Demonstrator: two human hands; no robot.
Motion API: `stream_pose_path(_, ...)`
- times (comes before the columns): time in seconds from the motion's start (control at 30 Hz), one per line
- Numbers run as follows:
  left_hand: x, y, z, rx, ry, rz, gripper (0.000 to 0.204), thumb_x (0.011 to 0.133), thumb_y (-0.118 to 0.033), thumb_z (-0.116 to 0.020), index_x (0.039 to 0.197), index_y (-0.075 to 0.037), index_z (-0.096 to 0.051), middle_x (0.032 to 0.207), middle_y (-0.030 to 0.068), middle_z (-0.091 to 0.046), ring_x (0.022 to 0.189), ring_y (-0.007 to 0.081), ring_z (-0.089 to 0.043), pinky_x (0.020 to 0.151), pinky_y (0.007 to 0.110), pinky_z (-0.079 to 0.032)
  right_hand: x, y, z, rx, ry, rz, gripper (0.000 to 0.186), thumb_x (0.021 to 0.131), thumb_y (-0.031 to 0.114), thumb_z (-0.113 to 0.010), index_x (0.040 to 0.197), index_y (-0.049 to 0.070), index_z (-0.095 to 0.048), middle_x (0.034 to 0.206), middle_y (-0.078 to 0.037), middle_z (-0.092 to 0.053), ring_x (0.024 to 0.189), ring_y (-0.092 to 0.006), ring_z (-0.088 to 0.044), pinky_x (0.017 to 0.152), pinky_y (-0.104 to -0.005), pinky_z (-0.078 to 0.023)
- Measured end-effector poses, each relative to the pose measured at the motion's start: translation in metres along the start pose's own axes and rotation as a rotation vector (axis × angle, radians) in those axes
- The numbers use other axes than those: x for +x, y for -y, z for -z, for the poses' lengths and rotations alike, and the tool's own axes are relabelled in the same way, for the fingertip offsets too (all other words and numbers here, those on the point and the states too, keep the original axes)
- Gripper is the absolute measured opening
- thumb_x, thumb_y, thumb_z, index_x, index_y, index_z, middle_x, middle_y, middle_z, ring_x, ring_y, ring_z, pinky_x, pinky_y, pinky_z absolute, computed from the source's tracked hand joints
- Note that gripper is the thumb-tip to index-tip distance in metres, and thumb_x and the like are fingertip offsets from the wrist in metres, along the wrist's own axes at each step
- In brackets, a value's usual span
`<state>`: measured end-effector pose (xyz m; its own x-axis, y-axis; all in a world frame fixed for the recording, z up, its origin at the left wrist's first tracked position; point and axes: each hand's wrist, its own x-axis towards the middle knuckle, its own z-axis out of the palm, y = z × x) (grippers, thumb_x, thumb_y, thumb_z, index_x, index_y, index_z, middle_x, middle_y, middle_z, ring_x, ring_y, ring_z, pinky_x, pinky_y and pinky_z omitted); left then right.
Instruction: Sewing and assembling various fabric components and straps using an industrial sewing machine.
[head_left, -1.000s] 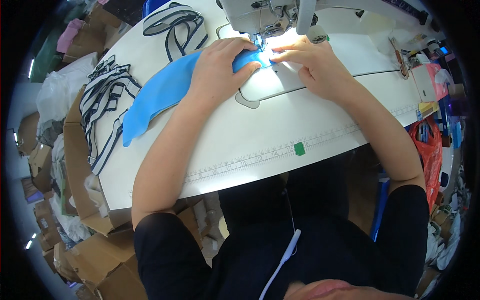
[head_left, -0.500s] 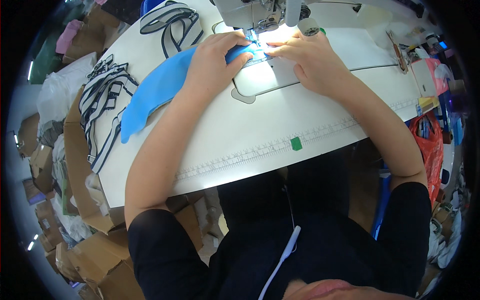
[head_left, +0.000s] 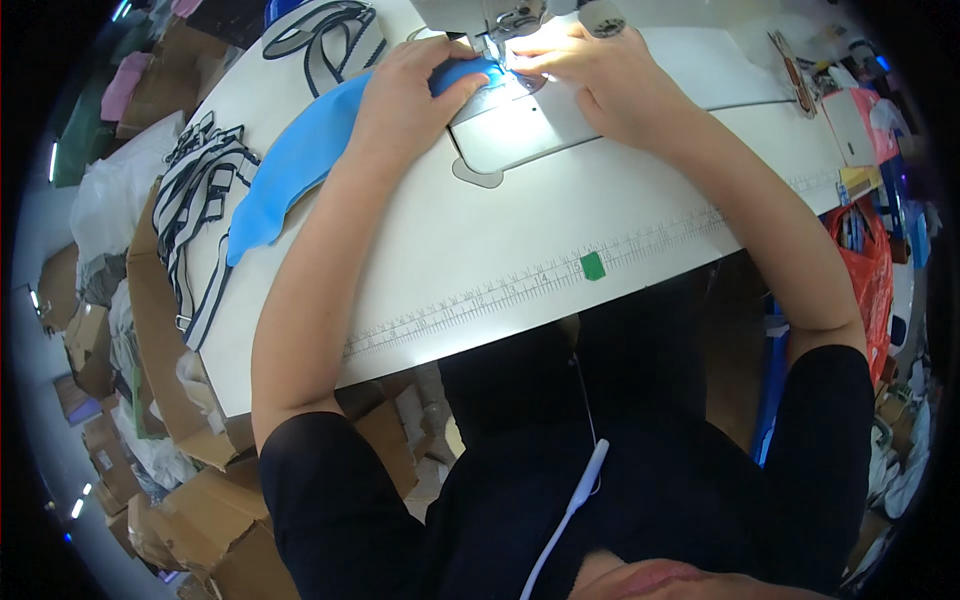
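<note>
Under the machine [head_left: 465,16] lies one end of the cloth [head_left: 300,150], the rest trailing left. At the machine's left, the left hand [head_left: 400,98] rests on the cloth, thumb and fingers parted; at its right, the right hand [head_left: 612,88] is beside that end, whether pinching I cannot tell.

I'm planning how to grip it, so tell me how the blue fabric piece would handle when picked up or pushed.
The blue fabric piece is probably floppy: its free edge bends in a loose wave. It looks light for its size, being a thin sheet. Pushed from that end, it may bunch up, since the left hand rests on the other.
</note>
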<state>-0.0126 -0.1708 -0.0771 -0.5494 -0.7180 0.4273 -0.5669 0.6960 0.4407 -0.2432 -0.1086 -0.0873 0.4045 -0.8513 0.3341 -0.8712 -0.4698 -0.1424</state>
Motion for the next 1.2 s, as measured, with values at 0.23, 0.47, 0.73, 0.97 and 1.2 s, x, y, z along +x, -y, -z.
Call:
stream_pose_path(0.23, 0.004, 0.006, -0.001, 0.039, -0.011, 0.049, 0.030, 0.079, -0.025, -0.075, 0.097, -0.002, -0.068, 0.091, 0.0115, -0.068, 0.089, 0.0281, -0.062, 0.079, 0.036, -0.049, 0.000, -0.003, -0.011, -0.066, -0.057, 0.040, 0.067, 0.076, -0.017, -0.044, 0.130, 0.019, -0.061, 0.119, -0.004, -0.064, 0.100, -0.0173, -0.058, 0.088, -0.0360, -0.038)
stream_pose_path(0.47, 0.003, 0.010, -0.001, 0.066, -0.031, -0.006, 0.031, 0.080, -0.029, -0.075, 0.101, -0.007, -0.070, 0.096, 0.0113, -0.068, 0.088, 0.0283, -0.063, 0.080, 0.036, -0.051, 0.002, -0.001, -0.008, 0.014, -0.058, 0.009, 0.066, 0.076, -0.017, -0.044, 0.131, 0.017, -0.059, 0.120, -0.007, -0.063, 0.110, -0.0207, -0.057, 0.092, -0.0384, -0.040)
stream_pose_path(0.73, 0.002, 0.010, -0.003, 0.235, -0.108, -0.079, 0.038, 0.080, -0.032, -0.074, 0.105, -0.004, -0.067, 0.101, 0.0129, -0.069, 0.097, 0.0312, -0.063, 0.086, 0.039, -0.050, 0.001, -0.008, -0.007, 0.050, -0.101, 0.087, 0.060, 0.077, -0.014, -0.045, 0.126, 0.016, -0.060, 0.122, -0.005, -0.062, 0.111, -0.0200, -0.056, 0.090, -0.0376, -0.041)
stream_pose_path(0.97, -0.015, 0.008, 0.029, 0.196, -0.017, 0.160, 0.041, 0.078, -0.034, -0.075, 0.104, -0.003, -0.068, 0.097, 0.0136, -0.066, 0.099, 0.0302, -0.060, 0.087, 0.039, -0.047, 0.000, -0.007, -0.002, 0.206, -0.166, 0.040, 0.037, 0.081, -0.001, -0.055, 0.112, 0.015, -0.067, 0.100, -0.005, -0.063, 0.099, -0.0235, -0.055, 0.091, -0.0391, -0.039)
stream_pose_path(1.2, -0.080, -0.047, 0.120, -0.172, 0.627, 0.213, 0.033, 0.075, -0.024, -0.079, 0.102, -0.007, -0.070, 0.097, 0.0089, -0.066, 0.094, 0.0255, -0.060, 0.085, 0.034, -0.048, -0.005, 0.007, 0.008, 0.296, -0.080, 0.240, 0.029, 0.078, -0.003, -0.058, 0.103, 0.009, -0.067, 0.104, -0.005, -0.066, 0.101, -0.0241, -0.057, 0.091, -0.0382, -0.043)
